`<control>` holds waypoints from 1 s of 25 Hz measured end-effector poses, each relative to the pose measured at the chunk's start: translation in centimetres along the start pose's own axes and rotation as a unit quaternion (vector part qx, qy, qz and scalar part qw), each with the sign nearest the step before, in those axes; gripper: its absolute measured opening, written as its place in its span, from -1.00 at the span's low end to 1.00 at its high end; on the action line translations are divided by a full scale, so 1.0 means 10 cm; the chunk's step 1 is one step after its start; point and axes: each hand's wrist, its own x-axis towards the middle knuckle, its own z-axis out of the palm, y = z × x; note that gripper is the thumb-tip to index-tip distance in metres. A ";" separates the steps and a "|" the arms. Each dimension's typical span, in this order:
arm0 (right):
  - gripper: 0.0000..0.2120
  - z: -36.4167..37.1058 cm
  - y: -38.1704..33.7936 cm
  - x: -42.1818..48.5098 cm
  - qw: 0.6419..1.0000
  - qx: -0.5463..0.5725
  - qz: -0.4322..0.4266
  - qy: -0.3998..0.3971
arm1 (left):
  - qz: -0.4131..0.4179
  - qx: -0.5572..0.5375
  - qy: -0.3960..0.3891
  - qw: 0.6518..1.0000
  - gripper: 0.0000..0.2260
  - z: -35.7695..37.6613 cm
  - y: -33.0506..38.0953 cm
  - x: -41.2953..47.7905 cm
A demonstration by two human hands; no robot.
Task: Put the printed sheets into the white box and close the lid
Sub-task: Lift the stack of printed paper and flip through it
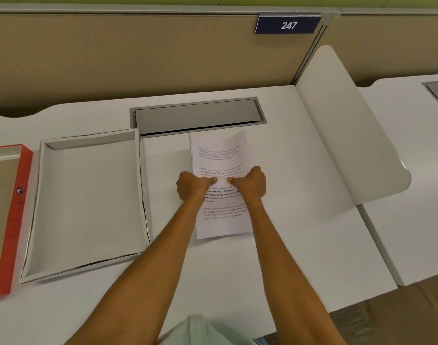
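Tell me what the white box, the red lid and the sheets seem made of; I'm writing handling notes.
The white box looks like matte cardboard: thin folded walls, slightly bowed edges. The red lid seems the same board, with a printed red outside and plain tan inside. The sheets are ordinary white printer paper with black text, and the far corner curls up.

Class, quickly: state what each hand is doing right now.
Left hand: closed on the printed sheets.
Right hand: closed on the same sheets.
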 end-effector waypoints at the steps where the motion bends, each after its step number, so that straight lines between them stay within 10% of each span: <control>1: -0.34 -0.05 -0.04 -0.04 1.000 0.007 -0.006 0.019 | 0.017 -0.004 0.002 1.000 -0.60 -0.03 0.04 -0.03; 12: -0.41 -0.31 -0.15 -0.36 0.905 0.363 -0.172 0.139 | 0.303 -0.288 0.082 0.905 -0.58 -0.25 0.20 -0.55; 25: -0.35 -0.15 0.03 -0.37 0.899 0.375 -0.185 0.130 | 0.326 -0.286 0.058 0.899 -0.51 -0.25 0.01 -0.50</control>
